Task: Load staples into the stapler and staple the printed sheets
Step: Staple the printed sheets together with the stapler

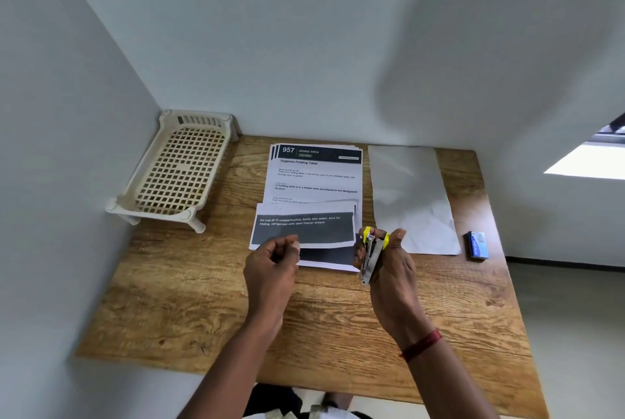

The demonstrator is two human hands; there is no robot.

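Observation:
A stack of printed sheets (316,178) lies on the wooden table (203,300), its top page headed "957 Dining Area". My left hand (272,269) pinches the near edge of a few sheets (304,227) with a dark grey band and lifts them off the stack. My right hand (389,269) grips a small metal stapler with yellow trim (370,249), held upright just beside the right corner of the lifted sheets. A blue box of staples (477,245) sits at the table's right edge.
A cream plastic lattice tray on legs (176,171) stands in the far left corner against the walls. A blank white sheet (411,198) lies right of the printed stack. Walls close the table at the back and left.

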